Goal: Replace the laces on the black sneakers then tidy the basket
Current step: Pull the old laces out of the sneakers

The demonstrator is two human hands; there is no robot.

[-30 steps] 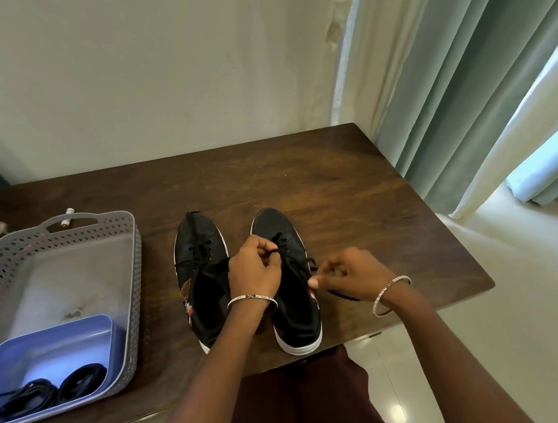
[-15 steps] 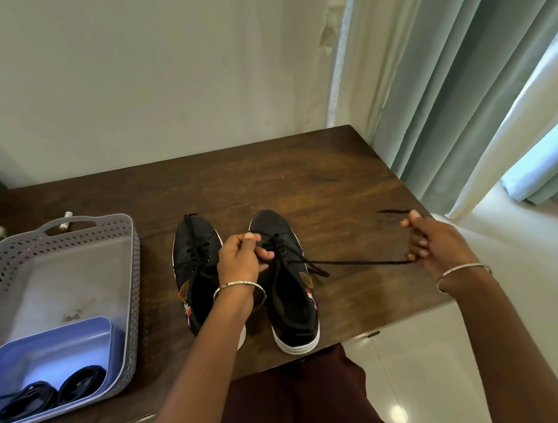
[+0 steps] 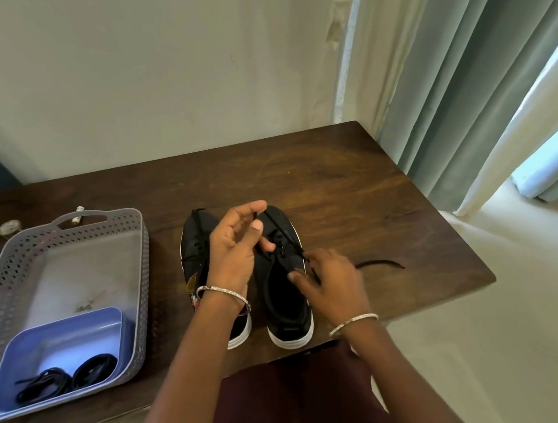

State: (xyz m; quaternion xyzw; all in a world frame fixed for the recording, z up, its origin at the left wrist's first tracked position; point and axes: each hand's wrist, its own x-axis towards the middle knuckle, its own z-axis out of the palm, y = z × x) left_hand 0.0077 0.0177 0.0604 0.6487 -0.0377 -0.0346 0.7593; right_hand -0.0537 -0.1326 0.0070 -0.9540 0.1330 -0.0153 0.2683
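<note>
I'm pinching the black lace (image 3: 379,264) with my left hand (image 3: 240,249) above the right sneaker (image 3: 287,303), which is standing beside the left sneaker (image 3: 196,254) on the wooden table (image 3: 336,184). My right hand (image 3: 333,283) is touching its eyelet side, too blurred to tell whether it is gripping.

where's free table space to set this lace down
Bare table behind the sneakers up to the wall, and right of them, save a loose lace end. Also the grey basket floor behind the blue tray. Crowded at the sneakers.
</note>
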